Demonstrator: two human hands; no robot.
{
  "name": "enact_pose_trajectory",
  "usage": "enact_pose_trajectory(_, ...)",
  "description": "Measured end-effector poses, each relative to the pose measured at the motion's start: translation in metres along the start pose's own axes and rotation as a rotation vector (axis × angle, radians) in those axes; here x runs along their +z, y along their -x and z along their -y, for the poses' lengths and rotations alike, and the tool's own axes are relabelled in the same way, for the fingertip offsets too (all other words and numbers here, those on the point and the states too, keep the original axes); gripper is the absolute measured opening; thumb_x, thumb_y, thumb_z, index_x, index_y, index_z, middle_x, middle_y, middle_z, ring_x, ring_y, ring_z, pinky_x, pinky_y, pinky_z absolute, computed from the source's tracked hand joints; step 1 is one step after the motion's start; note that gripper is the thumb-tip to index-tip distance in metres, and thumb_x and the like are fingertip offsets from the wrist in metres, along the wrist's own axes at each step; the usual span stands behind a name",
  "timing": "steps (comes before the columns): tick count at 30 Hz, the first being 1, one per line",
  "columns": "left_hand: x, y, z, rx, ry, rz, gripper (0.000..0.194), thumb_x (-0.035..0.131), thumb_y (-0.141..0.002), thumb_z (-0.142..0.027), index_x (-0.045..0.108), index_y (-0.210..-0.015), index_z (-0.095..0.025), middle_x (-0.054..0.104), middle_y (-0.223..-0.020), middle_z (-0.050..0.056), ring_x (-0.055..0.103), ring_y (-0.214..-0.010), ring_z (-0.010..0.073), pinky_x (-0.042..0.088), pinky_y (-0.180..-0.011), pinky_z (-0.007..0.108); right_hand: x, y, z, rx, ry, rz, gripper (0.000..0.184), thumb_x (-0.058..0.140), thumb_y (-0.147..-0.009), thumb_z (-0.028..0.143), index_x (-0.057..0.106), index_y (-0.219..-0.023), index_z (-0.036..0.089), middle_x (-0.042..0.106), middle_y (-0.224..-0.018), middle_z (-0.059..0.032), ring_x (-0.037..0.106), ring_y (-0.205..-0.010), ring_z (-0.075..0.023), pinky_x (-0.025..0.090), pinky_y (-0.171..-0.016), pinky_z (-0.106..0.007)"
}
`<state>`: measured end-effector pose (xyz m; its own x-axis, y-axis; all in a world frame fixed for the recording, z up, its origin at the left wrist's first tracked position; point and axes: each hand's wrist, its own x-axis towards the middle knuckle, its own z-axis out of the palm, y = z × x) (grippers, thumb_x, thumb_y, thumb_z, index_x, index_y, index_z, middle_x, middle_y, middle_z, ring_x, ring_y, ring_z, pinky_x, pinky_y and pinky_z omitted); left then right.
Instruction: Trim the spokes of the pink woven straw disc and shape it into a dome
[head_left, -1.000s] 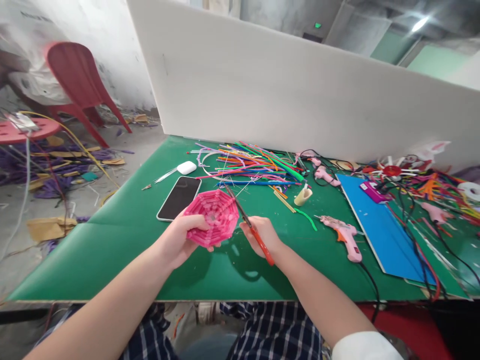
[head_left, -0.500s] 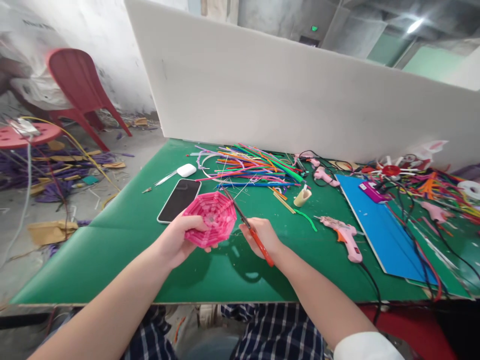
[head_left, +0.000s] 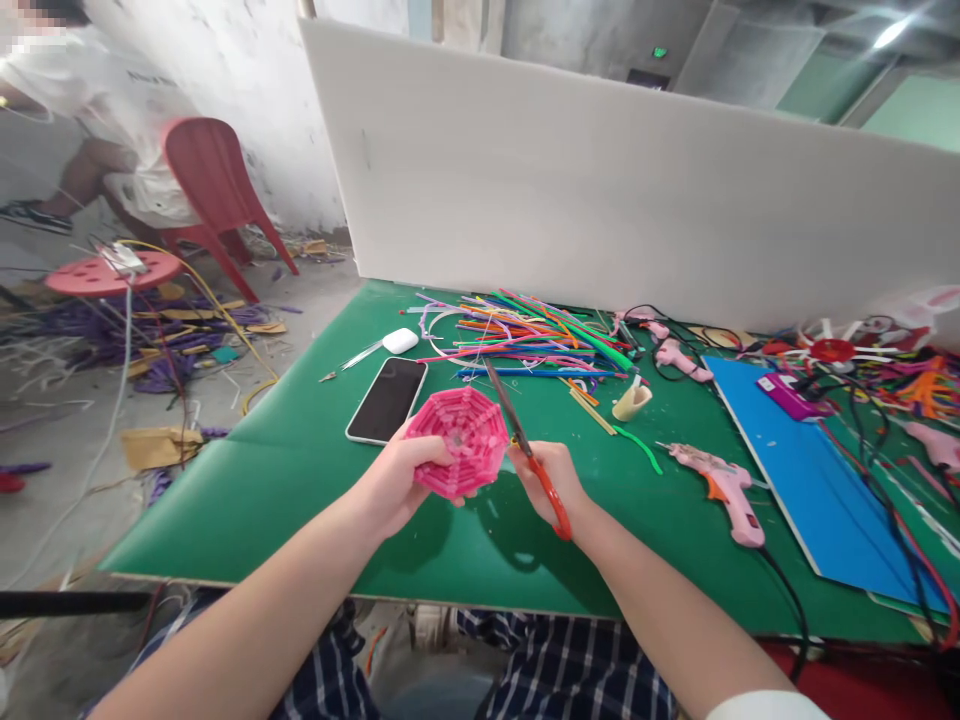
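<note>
My left hand (head_left: 397, 478) is closed on the edge of a pink octagonal disc (head_left: 466, 425), woven in rings like a web. Its thumb lies across the front face, with fingertips showing below. My right hand (head_left: 551, 485) grips a pair of scissors (head_left: 544, 472) with red handles, held just right of the disc. The blades point up and away, over the table; at this angle they look nearly together. Thin pale strands stick up from the disc's upper edge. Both hands are above the green table (head_left: 315, 500).
Coloured pipe cleaners (head_left: 540, 335) lie beyond the disc. A phone (head_left: 386, 400) and a white case (head_left: 400, 341) are at left. A pink glue gun (head_left: 724, 490), a cream holder (head_left: 631, 401) and a blue board (head_left: 810, 470) lie right. A white partition (head_left: 600, 190) stands behind. A person (head_left: 112, 110) sits far left.
The view has turned left, so everything sits further right. The scissors have swung more upright, and their blades have come away from the disc's upper right edge. Both hands keep their hold.
</note>
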<state>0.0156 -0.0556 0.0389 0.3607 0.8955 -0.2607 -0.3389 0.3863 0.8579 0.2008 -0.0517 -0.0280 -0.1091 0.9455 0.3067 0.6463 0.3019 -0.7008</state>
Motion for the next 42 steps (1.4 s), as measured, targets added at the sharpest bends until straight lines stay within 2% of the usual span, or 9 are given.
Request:
enact_pose_trajectory(4, -0.005, -0.004, -0.004, 0.027, 0.006, -0.002, 0.027, 0.052, -0.054, -0.009, 0.062, -0.078, -0.016, 0.066, -0.057, 0.002, 0.060, -0.041, 0.0167, 0.046, -0.034, 0.021, 0.000, -0.003, -0.005, 0.192, -0.144, -0.072, 0.046, 0.043, -0.081, 0.050, 0.027, -0.048, 0.021, 0.030, -0.043, 0.0041, 0.030, -0.040, -0.0075, 0.021, -0.037, -0.022)
enact_pose_trajectory(8, -0.010, -0.011, 0.003, 0.016, -0.041, 0.007, 0.029, 0.051, -0.055, -0.009, 0.061, -0.082, -0.016, 0.066, -0.058, 0.003, 0.060, -0.043, 0.0175, 0.046, -0.034, 0.022, -0.003, -0.006, -0.009, 0.350, -0.420, -0.049, 0.045, 0.048, -0.077, 0.055, 0.038, -0.051, 0.020, 0.037, -0.042, 0.0048, 0.036, -0.036, -0.0080, 0.029, -0.036, -0.021)
enact_pose_trajectory(11, -0.010, -0.019, 0.013, -0.038, -0.128, 0.026, 0.033, 0.051, -0.058, -0.011, 0.061, -0.090, -0.014, 0.066, -0.057, 0.004, 0.061, -0.045, 0.0182, 0.047, -0.037, 0.023, -0.005, -0.010, -0.011, 0.359, -0.595, -0.015, 0.042, 0.051, -0.076, 0.054, 0.046, -0.054, 0.019, 0.043, -0.040, 0.0042, 0.042, -0.036, -0.0091, 0.036, -0.039, -0.022)
enact_pose_trajectory(15, -0.001, -0.027, 0.025, -0.094, -0.260, 0.036, 0.053, 0.051, -0.060, -0.012, 0.054, -0.113, -0.014, 0.068, -0.060, 0.003, 0.061, -0.045, 0.0177, 0.046, -0.036, 0.023, -0.007, -0.016, -0.014, 0.298, -0.737, 0.044, 0.033, 0.059, -0.072, 0.048, 0.054, -0.060, 0.017, 0.050, -0.042, 0.0036, 0.048, -0.040, -0.0103, 0.041, -0.044, -0.023)
enact_pose_trajectory(19, 0.007, -0.029, 0.028, -0.084, -0.333, 0.030, 0.059, 0.052, -0.061, -0.014, 0.050, -0.120, -0.016, 0.070, -0.068, 0.004, 0.062, -0.048, 0.0181, 0.046, -0.037, 0.022, -0.007, -0.018, -0.015, 0.317, -0.783, 0.033, 0.025, 0.068, -0.064, 0.040, 0.056, -0.064, 0.018, 0.052, -0.047, 0.0047, 0.050, -0.042, -0.0107, 0.044, -0.046, -0.024)
enact_pose_trajectory(24, 0.006, -0.030, 0.031, -0.055, -0.369, 0.027, 0.055, 0.056, -0.063, -0.019, 0.050, -0.117, -0.016, 0.070, -0.072, 0.003, 0.063, -0.053, 0.0189, 0.048, -0.041, 0.024, -0.007, -0.014, -0.014, 0.313, -0.780, 0.032, 0.023, 0.068, -0.064, 0.037, 0.055, -0.062, 0.017, 0.051, -0.046, 0.0050, 0.049, -0.041, -0.0099, 0.043, -0.046, -0.024)
enact_pose_trajectory(32, 0.012, -0.026, 0.035, -0.013, -0.378, -0.003, 0.054, 0.058, -0.058, -0.018, 0.055, -0.112, -0.016, 0.069, -0.067, 0.001, 0.063, -0.052, 0.0186, 0.049, -0.041, 0.024, -0.011, -0.006, -0.005, 0.352, -0.775, -0.008, 0.025, 0.070, -0.061, 0.037, 0.055, -0.061, 0.017, 0.050, -0.044, 0.0061, 0.048, -0.040, -0.0093, 0.042, -0.045, -0.023)
enact_pose_trajectory(37, 0.013, -0.027, 0.038, -0.032, -0.372, -0.024, 0.051, 0.058, -0.057, -0.017, 0.057, -0.108, -0.017, 0.067, -0.063, 0.000, 0.062, -0.049, 0.0186, 0.050, -0.041, 0.026, -0.013, 0.001, -0.004, 0.312, -0.732, -0.034, 0.024, 0.069, -0.063, 0.036, 0.054, -0.061, 0.018, 0.049, -0.045, 0.0064, 0.048, -0.041, -0.0087, 0.040, -0.043, -0.021)
enact_pose_trajectory(42, 0.015, -0.028, 0.036, -0.017, -0.311, 0.034, 0.053, 0.063, -0.065, -0.032, 0.051, -0.115, -0.019, 0.069, -0.075, 0.004, 0.063, -0.051, 0.0207, 0.049, -0.038, 0.028, -0.010, -0.003, -0.004, 0.360, -0.792, -0.143, 0.024, 0.069, -0.061, 0.036, 0.053, -0.060, 0.018, 0.049, -0.045, 0.0068, 0.049, -0.039, -0.0097, 0.042, -0.042, -0.023)
